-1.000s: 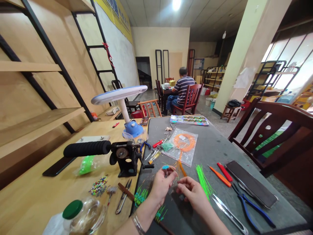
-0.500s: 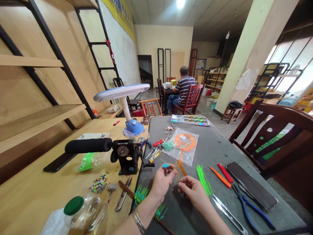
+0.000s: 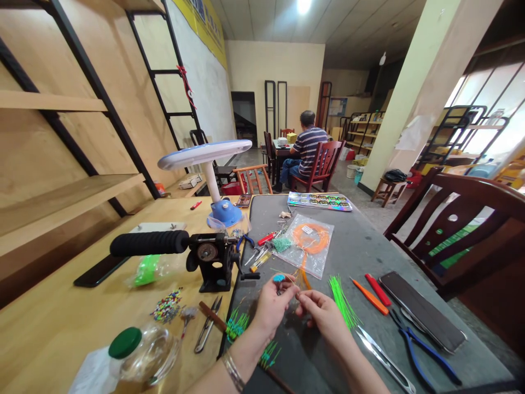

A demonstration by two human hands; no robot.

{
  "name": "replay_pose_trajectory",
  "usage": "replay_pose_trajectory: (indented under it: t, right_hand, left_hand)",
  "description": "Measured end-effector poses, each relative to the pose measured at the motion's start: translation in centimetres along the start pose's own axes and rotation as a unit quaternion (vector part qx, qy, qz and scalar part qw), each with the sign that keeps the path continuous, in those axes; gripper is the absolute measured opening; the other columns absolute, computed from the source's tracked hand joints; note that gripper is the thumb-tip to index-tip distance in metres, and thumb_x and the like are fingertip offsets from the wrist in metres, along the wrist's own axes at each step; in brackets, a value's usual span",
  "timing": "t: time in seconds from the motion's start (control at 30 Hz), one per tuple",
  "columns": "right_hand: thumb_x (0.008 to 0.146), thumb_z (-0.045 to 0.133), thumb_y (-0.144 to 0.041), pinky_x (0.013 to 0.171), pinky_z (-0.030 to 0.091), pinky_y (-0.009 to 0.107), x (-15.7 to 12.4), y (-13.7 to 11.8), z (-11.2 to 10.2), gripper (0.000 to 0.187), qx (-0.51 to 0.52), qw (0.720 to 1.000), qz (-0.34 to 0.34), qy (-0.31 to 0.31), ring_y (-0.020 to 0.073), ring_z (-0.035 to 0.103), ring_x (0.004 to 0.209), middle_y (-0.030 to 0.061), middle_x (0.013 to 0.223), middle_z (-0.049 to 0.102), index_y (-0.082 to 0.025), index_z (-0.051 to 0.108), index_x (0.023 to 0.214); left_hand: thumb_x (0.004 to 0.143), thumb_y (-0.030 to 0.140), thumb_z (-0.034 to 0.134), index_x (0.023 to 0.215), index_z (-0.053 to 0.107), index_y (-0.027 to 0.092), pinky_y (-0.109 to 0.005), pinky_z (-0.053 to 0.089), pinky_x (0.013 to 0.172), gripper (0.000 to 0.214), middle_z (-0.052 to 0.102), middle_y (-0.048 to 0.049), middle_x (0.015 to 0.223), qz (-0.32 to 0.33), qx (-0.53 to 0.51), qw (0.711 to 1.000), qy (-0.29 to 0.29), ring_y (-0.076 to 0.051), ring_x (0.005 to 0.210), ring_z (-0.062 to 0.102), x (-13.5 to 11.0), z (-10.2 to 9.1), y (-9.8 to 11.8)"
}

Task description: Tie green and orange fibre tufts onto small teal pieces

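My left hand (image 3: 271, 306) is closed in a pinch on a thin pale strand (image 3: 286, 275) that sticks out past its fingers. A small bright blue piece (image 3: 279, 278) shows at its index finger. My right hand (image 3: 324, 313) is closed too, its thumb and fingertips meeting the left fingertips; what they pinch is too small to make out. Just beyond the hands, orange line (image 3: 303, 268) trails from a clear bag (image 3: 322, 262) with a coil inside. A brown stick (image 3: 215, 316) with green and blue pieces on it runs under my left forearm. Bright green strands (image 3: 341, 301) lie right of my right hand.
Left stand a black hand-cranked winder (image 3: 213, 262), a green-lidded jar (image 3: 125, 343), coloured beads (image 3: 166, 306) and snips (image 3: 208, 324). On the right lie tweezers (image 3: 385, 358), blue-handled pliers (image 3: 422, 350), an orange tool (image 3: 369, 297) and a phone (image 3: 422, 309). A person (image 3: 309, 148) sits further back.
My right hand has moved left and slightly up, so its fingertips now meet those of my left hand. The left hand has hardly moved.
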State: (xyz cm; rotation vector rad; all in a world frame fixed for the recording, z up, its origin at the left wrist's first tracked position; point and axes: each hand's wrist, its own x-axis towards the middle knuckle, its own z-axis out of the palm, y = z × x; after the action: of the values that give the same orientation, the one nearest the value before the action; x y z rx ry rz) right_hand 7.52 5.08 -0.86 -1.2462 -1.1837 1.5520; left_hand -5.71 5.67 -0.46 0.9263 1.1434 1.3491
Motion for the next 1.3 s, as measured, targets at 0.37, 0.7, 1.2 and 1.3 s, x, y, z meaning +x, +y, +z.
replay_pose_trajectory:
  t: [0.37,0.7,1.2,1.3]
  right_hand:
    - [0.062,0.072,-0.057,0.047,0.031,0.02,0.6,0.9,0.0,0.042,0.045,0.999,0.016,0.003,0.0115,0.054,0.053,-0.0013,0.057,0.065,-0.019,0.058,0.07]
    - [0.065,0.071,-0.053,0.048,0.031,0.019,0.0,0.0,-0.1,0.038,0.043,0.999,0.022,-0.013,0.0112,0.056,0.055,0.0007,0.062,0.069,-0.018,0.059,0.072]
    - [0.061,0.068,-0.053,0.045,0.029,0.022,0.1,0.0,0.0,0.038,-0.062,0.998,-0.024,-0.008,0.0081,0.042,0.041,-0.0019,0.048,0.061,-0.018,0.055,0.063]
    - [0.06,0.068,-0.056,0.044,0.027,0.022,0.4,-0.2,0.1,0.039,-0.068,0.997,-0.031,-0.006,0.0085,0.041,0.041,-0.0016,0.049,0.062,-0.019,0.055,0.064]
  left_hand:
    - [0.064,0.025,0.074,0.09,0.063,0.012,-0.017,0.031,0.042,0.031,0.06,0.0024,0.063,0.008,0.003,1.0,-0.017,-0.005,0.044,0.041,-0.1,0.0,0.0]
    - [0.063,0.024,0.074,0.091,0.06,0.012,-0.017,0.03,0.042,0.033,0.059,0.0033,0.062,-0.01,-0.014,1.0,-0.014,-0.004,0.044,0.041,-0.1,0.0,0.0]
    - [0.061,0.026,0.076,0.088,0.06,0.013,-0.016,0.028,0.042,0.034,0.057,0.0052,0.059,-0.007,-0.028,0.999,0.013,-0.003,0.042,0.037,0.2,-0.1,0.1]
    - [0.062,0.026,0.076,0.088,0.06,0.013,-0.016,0.029,0.042,0.033,0.058,0.0047,0.06,-0.009,-0.024,1.0,0.007,-0.003,0.043,0.039,0.0,0.0,0.1]
